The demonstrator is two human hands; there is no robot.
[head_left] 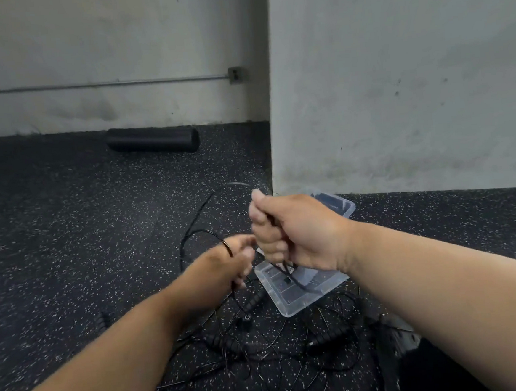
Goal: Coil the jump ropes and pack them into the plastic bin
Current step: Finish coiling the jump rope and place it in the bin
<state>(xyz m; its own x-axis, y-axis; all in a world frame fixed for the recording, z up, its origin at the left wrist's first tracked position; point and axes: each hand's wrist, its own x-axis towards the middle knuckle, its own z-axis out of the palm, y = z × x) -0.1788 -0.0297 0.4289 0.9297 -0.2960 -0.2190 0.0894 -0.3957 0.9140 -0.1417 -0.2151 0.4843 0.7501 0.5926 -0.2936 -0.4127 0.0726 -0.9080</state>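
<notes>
Item one, the right hand (287, 233): we see it raised at the centre of the view, fingers (263, 225) clenched in a fist around a thin black jump rope (197, 221), whose strands come out below the fist and hang down over the bin. Item two, the left hand (234, 259): just left of and slightly below the right, almost touching it, blurred; its fingers are curled around the same rope, which arcs over the back of the hand and loops out to the far left before running toward the right hand. Item three, the plastic bin (304, 287): clear, rectangular, standing on the floor directly behind and below the right hand, its far corner close to the base of the wall (395, 76); dark rope shows through it near the far end, and we cannot tell how much lies inside. Item four, loose jump ropes (262, 349): a tangle of thin black cord with ribbed black handles (228, 342), spread on the floor near us, between the two forearms and just in front of the bin. Item five, the floor (67, 225): black rubber with white speckles. Item six, a black foam roller (153, 140): lying on its side at the far left, against the foot of the grey back wall. Item seven, an electrical box (235, 74) on that back wall, with a thin conduit (96, 84) running leftward from it.
</notes>
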